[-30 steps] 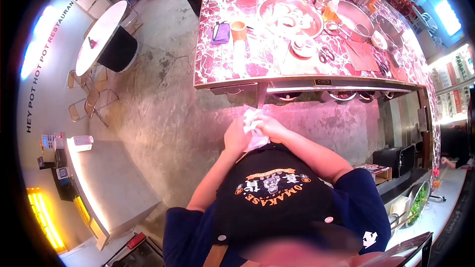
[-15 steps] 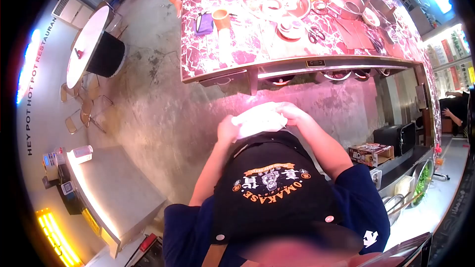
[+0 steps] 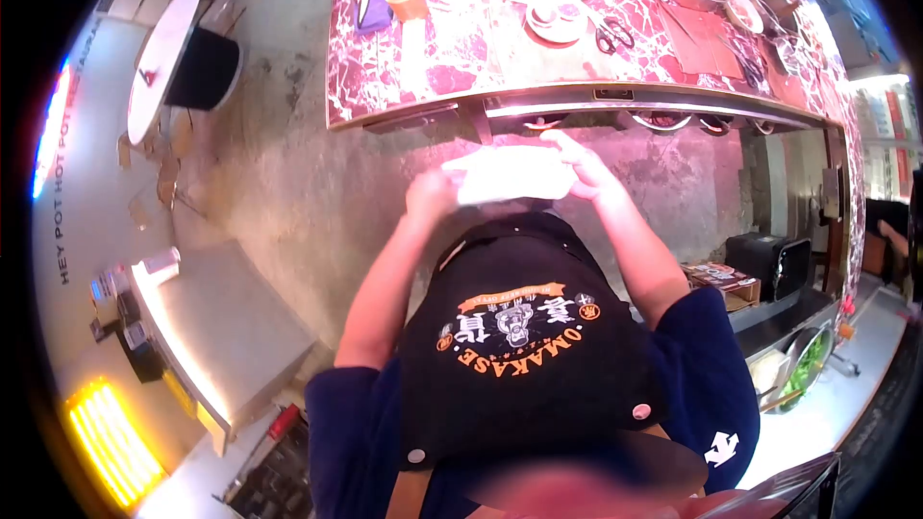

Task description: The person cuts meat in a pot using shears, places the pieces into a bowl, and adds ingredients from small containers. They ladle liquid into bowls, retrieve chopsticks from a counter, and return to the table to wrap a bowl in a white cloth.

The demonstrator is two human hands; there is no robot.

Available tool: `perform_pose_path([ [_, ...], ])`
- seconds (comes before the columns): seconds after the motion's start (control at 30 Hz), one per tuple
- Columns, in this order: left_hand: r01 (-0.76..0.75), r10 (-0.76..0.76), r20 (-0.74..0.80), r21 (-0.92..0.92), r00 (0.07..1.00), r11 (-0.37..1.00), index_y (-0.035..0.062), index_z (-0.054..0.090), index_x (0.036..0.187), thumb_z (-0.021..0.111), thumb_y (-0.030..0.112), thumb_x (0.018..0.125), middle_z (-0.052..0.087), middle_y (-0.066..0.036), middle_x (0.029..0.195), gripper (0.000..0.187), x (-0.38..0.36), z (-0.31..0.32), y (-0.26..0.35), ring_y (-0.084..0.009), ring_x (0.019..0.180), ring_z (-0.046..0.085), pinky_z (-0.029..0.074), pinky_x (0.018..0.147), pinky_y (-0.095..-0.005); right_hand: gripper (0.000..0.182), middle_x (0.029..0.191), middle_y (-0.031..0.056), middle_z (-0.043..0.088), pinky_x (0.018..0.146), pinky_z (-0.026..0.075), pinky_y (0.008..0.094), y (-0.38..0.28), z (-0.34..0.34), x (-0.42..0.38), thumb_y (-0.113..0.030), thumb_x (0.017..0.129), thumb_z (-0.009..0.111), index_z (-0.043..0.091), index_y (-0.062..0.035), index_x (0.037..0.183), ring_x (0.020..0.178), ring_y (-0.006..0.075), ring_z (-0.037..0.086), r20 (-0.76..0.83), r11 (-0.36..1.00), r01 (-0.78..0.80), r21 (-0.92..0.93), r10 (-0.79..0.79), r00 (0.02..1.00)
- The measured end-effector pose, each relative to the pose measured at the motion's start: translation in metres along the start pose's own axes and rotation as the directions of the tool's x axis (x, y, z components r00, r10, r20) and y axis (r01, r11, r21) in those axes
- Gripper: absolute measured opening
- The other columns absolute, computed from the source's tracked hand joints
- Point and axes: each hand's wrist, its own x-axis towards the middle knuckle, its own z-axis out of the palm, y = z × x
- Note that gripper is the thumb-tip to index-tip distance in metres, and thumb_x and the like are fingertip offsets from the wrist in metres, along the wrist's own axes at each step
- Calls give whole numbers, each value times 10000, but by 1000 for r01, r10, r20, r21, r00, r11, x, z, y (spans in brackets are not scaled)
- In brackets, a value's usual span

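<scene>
A flat white piece of cloth or paper [image 3: 514,175], washed out by the light, is stretched between my two hands in front of my black apron [image 3: 519,365]. My left hand [image 3: 432,194] grips its left end, slightly blurred. At its right end, my right hand [image 3: 577,165] has the thumb and fingers around the edge. Both hands are just short of the front edge of the marble-patterned counter [image 3: 452,72].
On the counter are scissors [image 3: 615,36], stacked small dishes [image 3: 558,19], a tan cup [image 3: 406,2], and a purple pouch [image 3: 374,12]. Bowls sit on the shelf below. A round white table [image 3: 173,53] stands left. Another person's arm [image 3: 892,236] shows at far right.
Both hands have moved forward and up, away from my apron, with the white piece now spread wider and flatter. My view has tilted, and the counter sits higher in it.
</scene>
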Motion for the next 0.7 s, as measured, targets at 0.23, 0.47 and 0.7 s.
perform_pose_path([
  [0.23, 80, -79, -23, 42, 997, 996, 141, 576, 1258, 594, 322, 808, 638, -202, 1135, 486, 79, 2, 76, -363, 1074, 608, 476, 938, -448, 345, 1124, 206, 588, 885, 510, 421, -72, -1, 35, -224, 824, 666, 645, -71, 1133, 1004, 353, 629, -212, -535, -314, -784, -246, 946],
  [0.47, 175, -177, 3, 129, 984, 976, 82, 450, 1337, 475, 102, 810, 606, -243, 1111, 528, 136, 35, 84, -412, 984, 621, 497, 890, -448, 580, 1239, 303, 477, 846, 527, 456, -124, -29, 41, -194, 868, 554, 391, -257, 1420, 1005, 393, 625, -308, -635, -372, -677, -214, 927],
  [0.7, 44, -56, -54, -213, 997, 976, 47, 567, 1218, 577, 71, 763, 645, -223, 1018, 456, 127, -2, 115, -370, 1016, 609, 488, 888, -440, 424, 1044, 149, 649, 816, 538, 369, -178, -107, 87, -236, 897, 625, 533, -28, 1255, 928, 269, 640, -70, 195, -6, -981, -321, 944],
])
